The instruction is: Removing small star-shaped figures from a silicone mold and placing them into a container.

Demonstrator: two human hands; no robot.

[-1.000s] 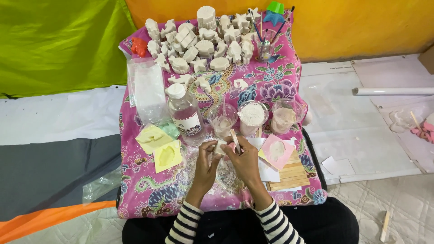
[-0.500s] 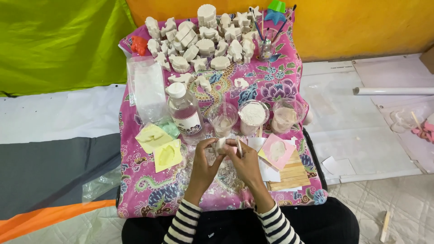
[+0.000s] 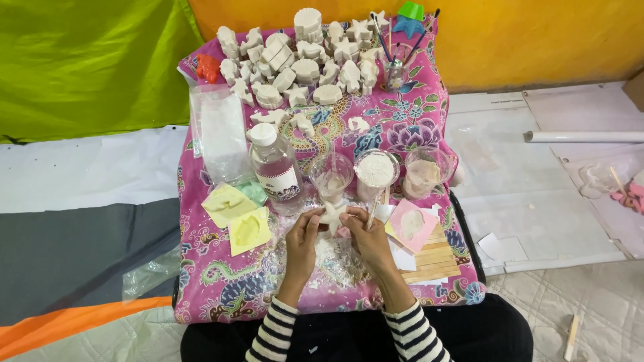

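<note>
Both hands, left hand [image 3: 303,236] and right hand [image 3: 365,234], pinch white star figure [image 3: 332,216] between fingertips.

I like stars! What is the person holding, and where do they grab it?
A small white star figure, pinched by its side arms between the left hand and right hand.

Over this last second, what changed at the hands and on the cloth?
Very little. Both hands kept hold of the small white star-shaped cast: the left hand and right hand shifted only slightly around it, and the wooden stick stayed in the right hand. The bottle, the three cups, the yellow moulds and the rows of white casts did not move.
</note>
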